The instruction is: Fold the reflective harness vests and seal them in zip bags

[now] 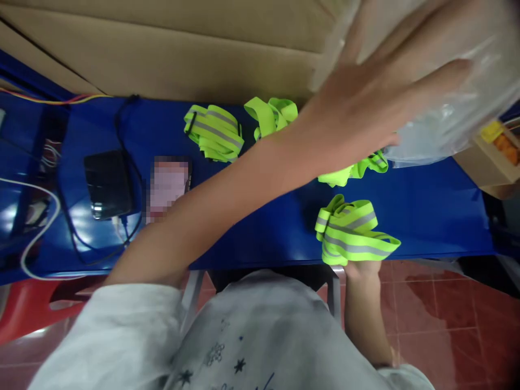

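My left arm stretches across the table to the upper right. At its end my left hand (377,92) is open, fingers spread, over a clear plastic bag (442,124); it is slightly blurred. My right hand (363,268) is closed under a bundled reflective strap (353,230), neon yellow-green with grey stripes, at the table's front edge; most of its fingers are hidden by the bundle. Another folded reflective strap bundle (215,132) lies at the back of the table. Beside it, a looser bundle (272,114) is partly covered by my left arm, as is more strap (357,170) near the bag.
The blue table (439,211) has a large cardboard box (170,59) along its back. On the left are a black device (108,184) with cables and a pixelated phone-like item (168,184). A small carton (493,157) stands at the right, and a red chair (28,309) at lower left.
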The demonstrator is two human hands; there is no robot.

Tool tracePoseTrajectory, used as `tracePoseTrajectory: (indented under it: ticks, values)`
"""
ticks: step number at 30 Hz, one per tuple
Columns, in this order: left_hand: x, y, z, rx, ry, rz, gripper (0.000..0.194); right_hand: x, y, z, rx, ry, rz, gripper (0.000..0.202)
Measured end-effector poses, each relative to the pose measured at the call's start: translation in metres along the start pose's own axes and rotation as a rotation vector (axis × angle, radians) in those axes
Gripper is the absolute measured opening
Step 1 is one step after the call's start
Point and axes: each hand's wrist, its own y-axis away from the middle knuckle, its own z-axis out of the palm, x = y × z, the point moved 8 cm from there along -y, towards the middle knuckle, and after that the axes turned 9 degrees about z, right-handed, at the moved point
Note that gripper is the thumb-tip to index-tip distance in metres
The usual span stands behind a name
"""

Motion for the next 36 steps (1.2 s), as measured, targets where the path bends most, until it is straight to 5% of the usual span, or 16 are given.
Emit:
tracePoseTrajectory:
  ticks: [2,4,7,12,17,23,31,36]
  values:
    - [-0.005,-0.022,0.024,-0.07,-0.003,0.039,0.091,0.005,0.005,0.003,0.025,-0.073,0.02,0.068]
    - [-0.009,-0.011,0.038,-0.049,0.115,-0.033,0.067,0.01,0.009,0.004,0.051,-0.093,0.064,0.065]
    - [-0.006,0.055,0.052,0.039,0.569,-0.239,0.048,0.02,0.01,0.0,0.121,-0.145,0.155,0.065]
    - [0.036,0.179,0.092,0.074,1.359,-0.706,0.069,0.029,-0.003,0.016,0.152,-0.149,0.268,0.053]
    - [0.068,0.209,0.099,0.421,1.72,-0.882,0.066,0.031,-0.007,0.073,-0.059,-0.109,0.373,0.044]
    - [0.064,0.226,0.091,0.66,1.415,-1.178,0.032,0.027,-0.009,0.092,-0.105,0.027,0.303,0.052]
    - [0.057,0.247,0.068,0.682,1.11,-1.255,0.029,-0.019,0.023,0.094,-0.161,0.689,-0.366,0.104]
    - [0.059,0.276,0.058,0.625,1.033,-1.35,0.032,-0.027,0.032,0.085,0.114,0.916,-0.457,0.097]
